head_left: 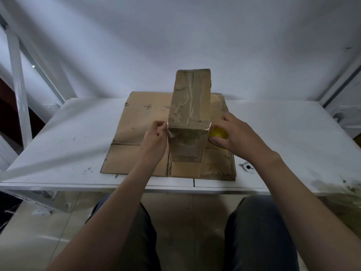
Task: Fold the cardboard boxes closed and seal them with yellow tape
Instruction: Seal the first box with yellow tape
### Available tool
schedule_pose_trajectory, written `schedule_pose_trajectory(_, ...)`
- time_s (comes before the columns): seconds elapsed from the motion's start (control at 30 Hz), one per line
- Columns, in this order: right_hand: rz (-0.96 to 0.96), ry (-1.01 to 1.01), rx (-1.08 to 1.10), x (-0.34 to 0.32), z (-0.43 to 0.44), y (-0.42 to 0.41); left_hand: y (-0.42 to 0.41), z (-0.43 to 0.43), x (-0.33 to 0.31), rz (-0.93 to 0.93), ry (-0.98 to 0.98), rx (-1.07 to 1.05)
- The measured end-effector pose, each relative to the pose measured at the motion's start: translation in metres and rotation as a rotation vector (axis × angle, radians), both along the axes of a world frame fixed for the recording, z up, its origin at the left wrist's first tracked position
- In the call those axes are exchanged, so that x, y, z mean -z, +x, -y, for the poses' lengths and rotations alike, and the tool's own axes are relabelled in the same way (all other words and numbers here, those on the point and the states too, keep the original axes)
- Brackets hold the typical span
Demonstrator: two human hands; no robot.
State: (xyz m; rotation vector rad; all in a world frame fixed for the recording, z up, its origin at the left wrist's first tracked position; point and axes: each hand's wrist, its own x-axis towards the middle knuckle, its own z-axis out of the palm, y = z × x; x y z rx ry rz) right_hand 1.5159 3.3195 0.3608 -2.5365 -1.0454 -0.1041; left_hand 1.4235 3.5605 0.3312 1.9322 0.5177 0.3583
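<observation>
Two hands, left (156,134) pinching box (190,106) (right (233,132): tape (219,133))

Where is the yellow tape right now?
Head view: the yellow tape is in the right hand, just right of the upright box, above the flat cardboard.

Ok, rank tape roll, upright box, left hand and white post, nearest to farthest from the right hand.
1. Tape roll: in the right hand's grip.
2. Upright box: just left of it.
3. Left hand: box's far side.
4. White post: far left.

A tall box (190,106) is standing closed on flat cardboard (136,133). Yellow tape (219,132) is lying against its right side.
</observation>
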Motion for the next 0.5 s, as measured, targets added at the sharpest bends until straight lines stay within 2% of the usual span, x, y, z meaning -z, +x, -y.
schedule_pose_trajectory(0.1, -0.029, -0.006, 0.02, 0.0, 0.002, -0.002, -0.001, 0.0, -0.001, -0.05, -0.025, -0.033)
schedule_pose_trajectory(0.2, -0.071, 0.018, -0.002, 0.001, 0.005, -0.005, -0.006, 0.01, -0.01, 0.147, 0.06, -0.133)
schedule_pose_trajectory(0.27, -0.101, 0.042, 0.002, 0.0, 0.005, -0.009, -0.006, 0.021, -0.015, 0.201, -0.024, -0.086)
schedule_pose_trajectory(0.33, -0.125, 0.081, 0.065, -0.003, -0.001, -0.015, -0.004, 0.028, -0.019, 0.153, -0.011, -0.035)
schedule_pose_trajectory(0.4, -0.105, 0.134, 0.172, -0.008, -0.013, -0.024, 0.003, 0.033, -0.018, 0.061, 0.134, -0.024)
schedule_pose_trajectory(0.5, -0.045, 0.049, 0.388, -0.011, -0.04, -0.036, 0.01, 0.04, -0.018, 0.002, 0.24, -0.079)
